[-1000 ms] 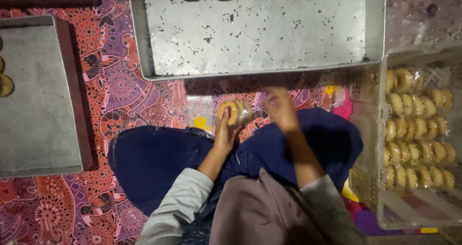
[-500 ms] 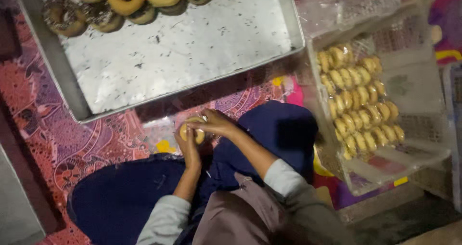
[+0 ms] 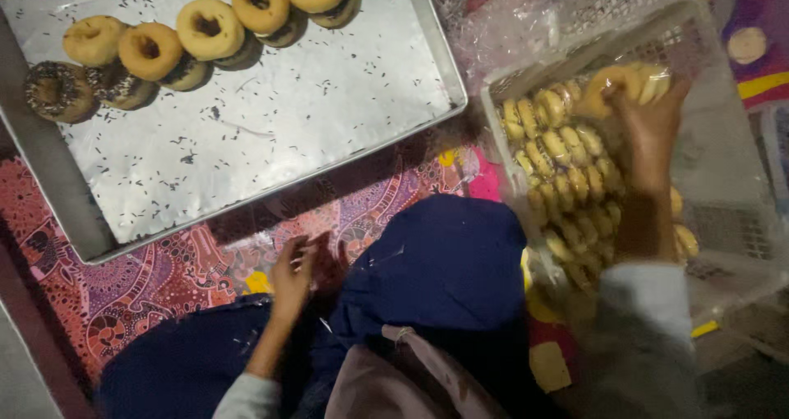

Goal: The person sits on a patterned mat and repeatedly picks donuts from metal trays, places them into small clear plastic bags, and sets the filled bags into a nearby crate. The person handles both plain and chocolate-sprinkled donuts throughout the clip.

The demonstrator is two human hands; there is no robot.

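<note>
At the upper left of the frame, a metal tray holds a row of doughnuts. At the lower centre, the left hand rests empty on the patterned mat, fingers loosely curled. At the upper right, the right hand grips a wrapped doughnut over the clear crate. Judging by the packed rows, it is best lowered upright, snug against its neighbours, without crushing the wrap.
</note>
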